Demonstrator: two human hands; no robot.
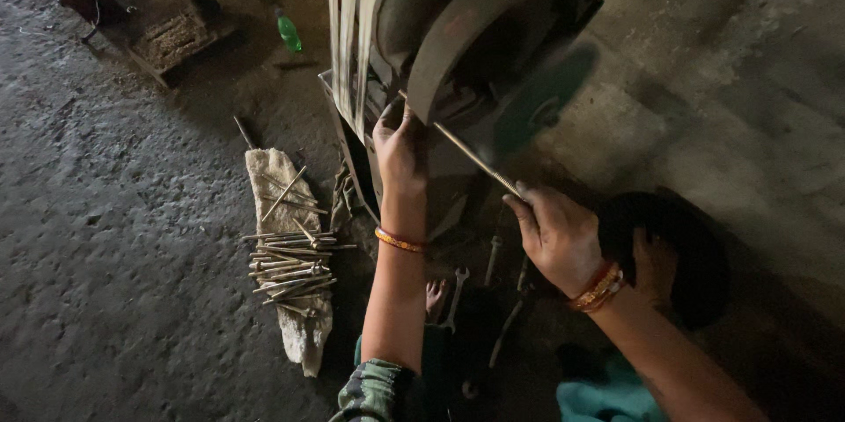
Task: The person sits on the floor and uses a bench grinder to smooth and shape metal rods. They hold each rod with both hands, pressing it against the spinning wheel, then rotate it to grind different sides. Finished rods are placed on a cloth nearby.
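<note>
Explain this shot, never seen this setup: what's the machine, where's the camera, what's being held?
One view, from a camera on the person's head, looking down at their own two hands. The machine looks like a bench grinder: a dark hood over a greenish wheel. Both hands hold one thin metal rod slanting across in front of the wheel. The left hand grips the upper end by the hood, and the right hand grips the lower end. On the concrete floor to the left, a cloth carries a pile of similar rods. Wrenches lie below the hands. A green bottle lies farther back.
</note>
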